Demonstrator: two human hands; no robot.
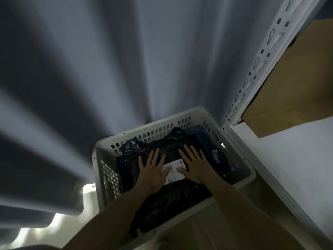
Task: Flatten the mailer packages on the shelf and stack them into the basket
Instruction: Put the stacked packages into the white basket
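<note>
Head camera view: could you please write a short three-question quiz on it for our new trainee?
1. True or false: the left hand and right hand press flat on the black mailer in the basket.
2. Fill in: a brown ____ box stands on the shelf.
3. The white label lies: A) between the hands, B) on the shelf, C) on the basket's rim.
Key: 1 true; 2 cardboard; 3 A.

Dim, soft, wide-angle edge stretch
</note>
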